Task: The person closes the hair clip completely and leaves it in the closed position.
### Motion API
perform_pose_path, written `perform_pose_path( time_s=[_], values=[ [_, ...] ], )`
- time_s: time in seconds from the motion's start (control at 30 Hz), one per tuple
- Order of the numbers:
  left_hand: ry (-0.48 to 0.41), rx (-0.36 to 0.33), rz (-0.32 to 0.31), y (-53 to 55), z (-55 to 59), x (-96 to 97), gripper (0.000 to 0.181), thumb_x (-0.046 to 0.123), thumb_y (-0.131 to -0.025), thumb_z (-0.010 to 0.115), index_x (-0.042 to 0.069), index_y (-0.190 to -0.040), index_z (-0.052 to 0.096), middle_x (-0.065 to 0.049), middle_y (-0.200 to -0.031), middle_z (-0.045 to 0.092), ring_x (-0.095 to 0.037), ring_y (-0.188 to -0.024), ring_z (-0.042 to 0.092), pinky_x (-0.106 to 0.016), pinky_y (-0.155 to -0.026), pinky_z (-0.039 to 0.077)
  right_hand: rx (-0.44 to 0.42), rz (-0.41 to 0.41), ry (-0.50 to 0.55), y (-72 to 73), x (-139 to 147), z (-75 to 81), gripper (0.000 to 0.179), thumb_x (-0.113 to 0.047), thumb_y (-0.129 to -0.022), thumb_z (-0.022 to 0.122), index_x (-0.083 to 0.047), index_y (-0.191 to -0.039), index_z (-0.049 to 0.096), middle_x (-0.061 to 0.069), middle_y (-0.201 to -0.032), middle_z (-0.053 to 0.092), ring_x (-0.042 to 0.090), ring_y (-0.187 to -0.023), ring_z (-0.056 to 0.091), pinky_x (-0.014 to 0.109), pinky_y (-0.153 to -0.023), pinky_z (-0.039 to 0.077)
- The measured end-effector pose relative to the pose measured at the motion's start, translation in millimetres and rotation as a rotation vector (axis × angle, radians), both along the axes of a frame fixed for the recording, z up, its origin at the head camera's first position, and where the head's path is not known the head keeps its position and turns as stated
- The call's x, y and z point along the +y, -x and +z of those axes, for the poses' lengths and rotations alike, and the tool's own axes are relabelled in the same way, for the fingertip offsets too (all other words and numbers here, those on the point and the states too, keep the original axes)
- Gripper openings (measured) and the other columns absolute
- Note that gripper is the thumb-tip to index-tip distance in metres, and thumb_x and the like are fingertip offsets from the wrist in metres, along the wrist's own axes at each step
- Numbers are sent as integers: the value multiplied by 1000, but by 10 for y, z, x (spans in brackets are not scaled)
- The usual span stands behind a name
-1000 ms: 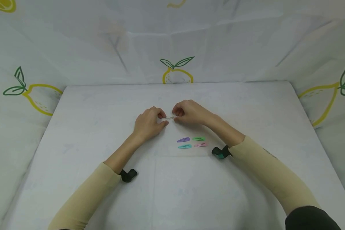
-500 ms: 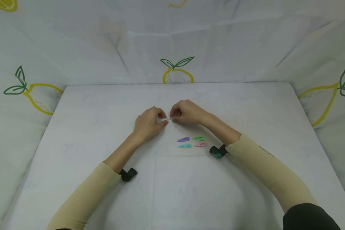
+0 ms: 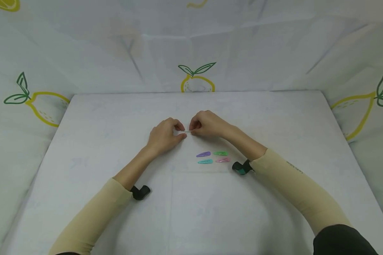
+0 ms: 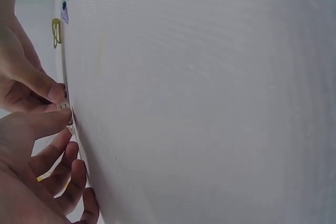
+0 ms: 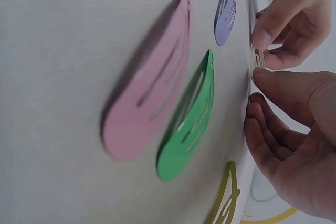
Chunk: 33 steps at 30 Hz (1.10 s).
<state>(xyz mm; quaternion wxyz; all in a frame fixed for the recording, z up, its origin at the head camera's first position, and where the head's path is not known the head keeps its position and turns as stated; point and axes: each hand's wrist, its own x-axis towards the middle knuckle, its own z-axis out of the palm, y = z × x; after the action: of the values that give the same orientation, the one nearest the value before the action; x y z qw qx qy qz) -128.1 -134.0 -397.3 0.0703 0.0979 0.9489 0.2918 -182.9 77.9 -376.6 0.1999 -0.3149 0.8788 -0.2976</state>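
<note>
A small whitish snap hair clip [image 3: 187, 131] spans the gap between my two hands over the back middle of the table. My left hand [image 3: 164, 137] pinches its left end between thumb and fingers. From the other side, my right hand [image 3: 210, 124] pinches the right end, fingers curled. In the right wrist view, the slotted body of this clip [image 5: 258, 58] shows between both thumbs. Nearer to me lie a purple clip [image 3: 203, 154], a green clip [image 3: 221, 153], a turquoise clip [image 3: 205, 161] and a pink clip [image 3: 222, 160].
An olive-yellow clip [image 5: 227, 198] shows beyond the green one in the right wrist view; it is hidden in the head view. White cloth covers the table [image 3: 115, 117], and a lemon-printed curtain [image 3: 242, 53] hangs behind it and at both sides.
My right hand has shifted slightly left, closer to my left hand, narrowing the gap around the whitish clip. The clips on the table have stayed put.
</note>
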Motion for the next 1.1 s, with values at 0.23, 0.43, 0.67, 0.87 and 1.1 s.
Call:
perform_pose_path(
  time_s=[0.23, 0.43, 0.67, 0.87, 1.1],
  values=[
    [-32, -33, -21, 8, 11, -62, 23, 25, -97, 81, 12, -115, 78, -8, -118, 75, -25, -97, 65, -42, -83, 52, 3, 5, 3, 17, -4, -20, 5, -7, -97, 77, -6, -97, 82, 6, -89, 78, 16, -83, 66, 28, -81, 52],
    [-48, -32, -43, 15, -16, -94, 22, 25, -96, 82, 12, -114, 79, -8, -115, 75, -25, -98, 64, -41, -85, 51, 18, -2, 8, 8, -2, -15, 5, -7, -97, 77, -5, -96, 82, 7, -89, 78, 17, -83, 66, 29, -82, 52],
    [-62, -34, -42, 3, -23, -101, 19, 25, -97, 81, 12, -111, 79, -6, -112, 78, -24, -95, 63, -37, -82, 48, 44, -9, 19, -23, 18, -18, 6, -8, -98, 76, -5, -97, 82, 7, -92, 78, 18, -86, 67, 30, -84, 54],
    [-174, -85, -25, -27, 13, -102, 15, 24, -97, 80, 14, -107, 78, -5, -101, 78, -19, -83, 62, -32, -73, 46, 70, -27, 73, -53, 71, 19, 8, -7, -99, 74, -7, -97, 81, 7, -93, 78, 20, -89, 67, 33, -86, 54],
    [-367, -95, -18, -59, 78, -107, 13, 19, -97, 80, 9, -106, 79, -10, -104, 79, -20, -83, 65, -27, -72, 51, 36, -45, 221, -81, 157, 71, 10, -10, -103, 73, -4, -105, 81, 10, -100, 81, 20, -92, 71, 36, -91, 58]
  ],
)
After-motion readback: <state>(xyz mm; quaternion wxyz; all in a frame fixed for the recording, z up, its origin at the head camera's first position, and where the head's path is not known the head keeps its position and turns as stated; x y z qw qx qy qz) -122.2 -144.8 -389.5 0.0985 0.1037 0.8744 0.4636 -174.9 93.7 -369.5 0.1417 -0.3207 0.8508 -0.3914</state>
